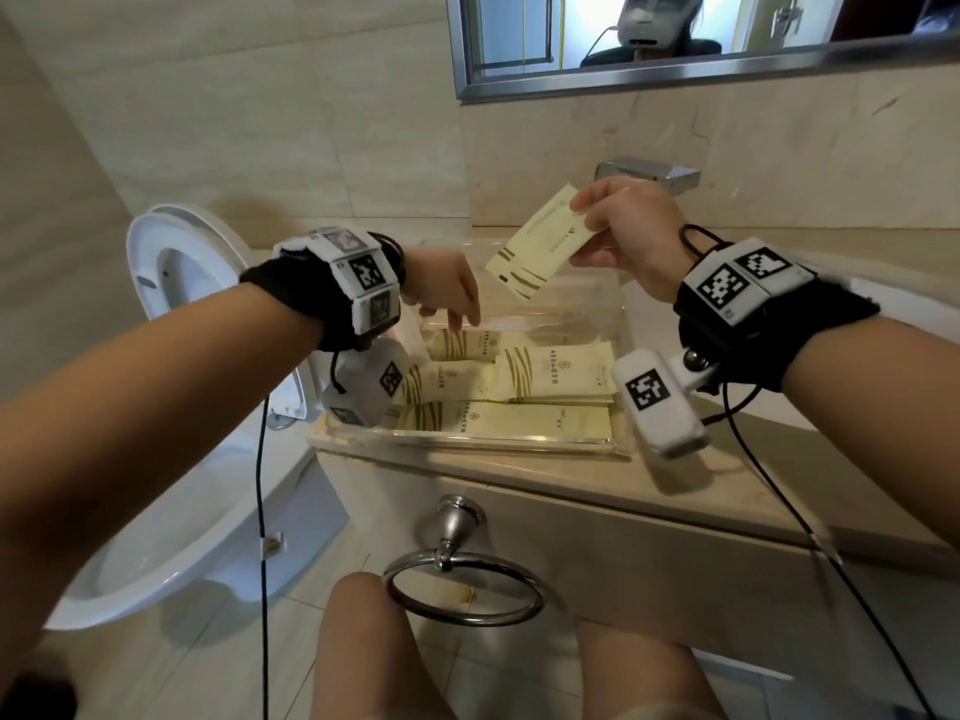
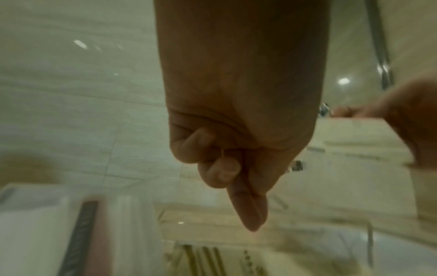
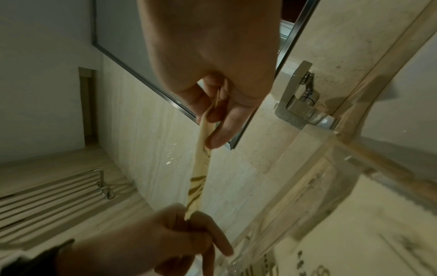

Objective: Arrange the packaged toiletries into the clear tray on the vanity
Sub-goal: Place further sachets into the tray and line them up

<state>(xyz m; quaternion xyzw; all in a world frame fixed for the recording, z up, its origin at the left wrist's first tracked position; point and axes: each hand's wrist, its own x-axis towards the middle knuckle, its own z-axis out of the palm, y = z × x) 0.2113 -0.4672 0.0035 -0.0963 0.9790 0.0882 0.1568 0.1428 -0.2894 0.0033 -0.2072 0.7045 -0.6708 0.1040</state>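
A clear tray (image 1: pixel 467 442) stands on the beige vanity and holds several pale yellow packets (image 1: pixel 550 371) lying flat. My right hand (image 1: pixel 577 231) holds one more packet (image 1: pixel 540 244) in the air above the tray's far side, pinched at its upper end between thumb and fingers. In the right wrist view this packet (image 3: pixel 198 177) hangs edge-on from the right hand (image 3: pixel 212 115), its lower end close to my left hand (image 3: pixel 177 239). My left hand (image 1: pixel 457 309) hovers over the tray's far left corner with its fingers loosely curled (image 2: pixel 236 177), one pointing down. I see nothing in it.
A white toilet (image 1: pixel 171 459) with its lid up stands left of the vanity. A chrome towel ring (image 1: pixel 462 589) hangs on the vanity front, above my knees. A chrome tap (image 1: pixel 649 174) and a mirror (image 1: pixel 675 44) are behind the tray. The white basin rim (image 1: pixel 893 288) is at the right.
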